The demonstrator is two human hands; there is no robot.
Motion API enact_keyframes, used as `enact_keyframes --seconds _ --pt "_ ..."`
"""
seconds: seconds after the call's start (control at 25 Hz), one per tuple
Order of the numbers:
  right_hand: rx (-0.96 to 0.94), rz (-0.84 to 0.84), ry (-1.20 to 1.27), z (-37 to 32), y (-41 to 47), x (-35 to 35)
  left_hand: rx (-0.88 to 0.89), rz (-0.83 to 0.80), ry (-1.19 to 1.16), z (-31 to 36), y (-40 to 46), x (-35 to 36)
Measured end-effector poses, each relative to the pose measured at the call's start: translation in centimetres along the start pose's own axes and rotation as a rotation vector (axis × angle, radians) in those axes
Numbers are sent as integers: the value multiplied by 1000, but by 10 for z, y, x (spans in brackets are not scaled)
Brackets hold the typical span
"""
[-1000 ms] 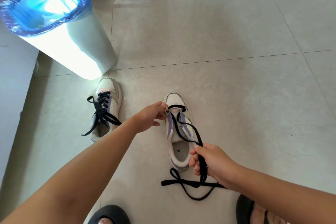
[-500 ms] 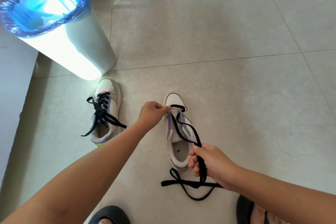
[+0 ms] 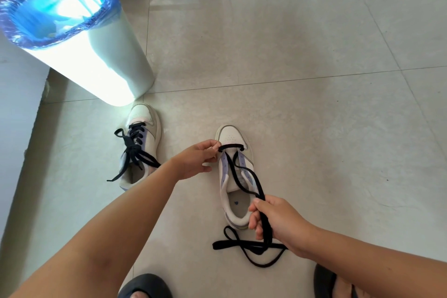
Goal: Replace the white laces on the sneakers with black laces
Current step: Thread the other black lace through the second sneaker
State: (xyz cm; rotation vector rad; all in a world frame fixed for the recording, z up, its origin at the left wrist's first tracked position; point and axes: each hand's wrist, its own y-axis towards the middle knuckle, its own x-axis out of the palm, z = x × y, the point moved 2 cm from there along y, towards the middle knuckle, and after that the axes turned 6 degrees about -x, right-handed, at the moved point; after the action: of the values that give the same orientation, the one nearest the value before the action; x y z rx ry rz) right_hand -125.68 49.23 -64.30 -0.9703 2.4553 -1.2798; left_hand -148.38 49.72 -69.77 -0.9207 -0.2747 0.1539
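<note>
Black flat shoelace (image 3: 244, 176) threaded through bottom eyelets of white low-top sneaker (image 3: 235, 191) on tiled floor (image 3: 314, 128), left hand (image 3: 196, 161) pinching it at the toe-end eyelet, right hand (image 3: 275, 222) gripping both strands near heel.

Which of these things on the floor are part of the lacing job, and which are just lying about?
Part of the job:
- white sneaker being laced
- loose black flat lace
- white sneaker already laced in black
- left hand
- right hand

Just lying about:
- white bin with blue liner
- dark slippers
</note>
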Motion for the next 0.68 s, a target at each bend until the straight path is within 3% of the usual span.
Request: enact_keyframes --seconds 0.44,0.56,0.68 --pt "0 -1 -18 -1 0 2 213 610 208 -8 -12 23" --pt "-30 -1 -54 -3 -2 4 161 667 220 -2 -11 27" --pt "-59 18 -79 -3 -2 4 96 617 99 -3 -9 31"
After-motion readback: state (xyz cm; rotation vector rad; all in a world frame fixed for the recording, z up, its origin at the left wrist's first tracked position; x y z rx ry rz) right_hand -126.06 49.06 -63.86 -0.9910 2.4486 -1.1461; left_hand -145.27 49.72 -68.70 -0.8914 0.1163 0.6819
